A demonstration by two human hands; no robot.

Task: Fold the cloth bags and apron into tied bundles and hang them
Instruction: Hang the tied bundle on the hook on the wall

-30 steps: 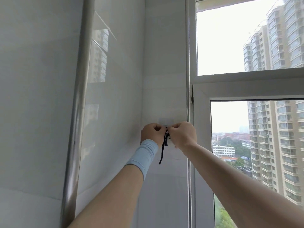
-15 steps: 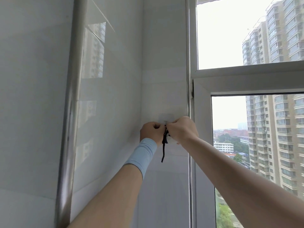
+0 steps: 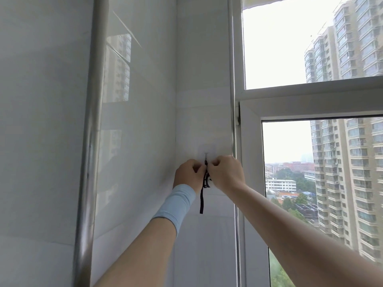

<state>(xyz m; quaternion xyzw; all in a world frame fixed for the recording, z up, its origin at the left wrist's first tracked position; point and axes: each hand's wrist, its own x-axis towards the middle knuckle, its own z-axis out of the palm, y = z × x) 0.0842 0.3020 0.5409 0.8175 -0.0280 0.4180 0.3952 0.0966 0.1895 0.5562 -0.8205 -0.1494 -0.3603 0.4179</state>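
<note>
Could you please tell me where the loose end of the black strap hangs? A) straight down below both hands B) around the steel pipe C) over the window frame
A: the black strap dangles straight down below the left hand and right hand, which pinch it at the wall hook.
</note>
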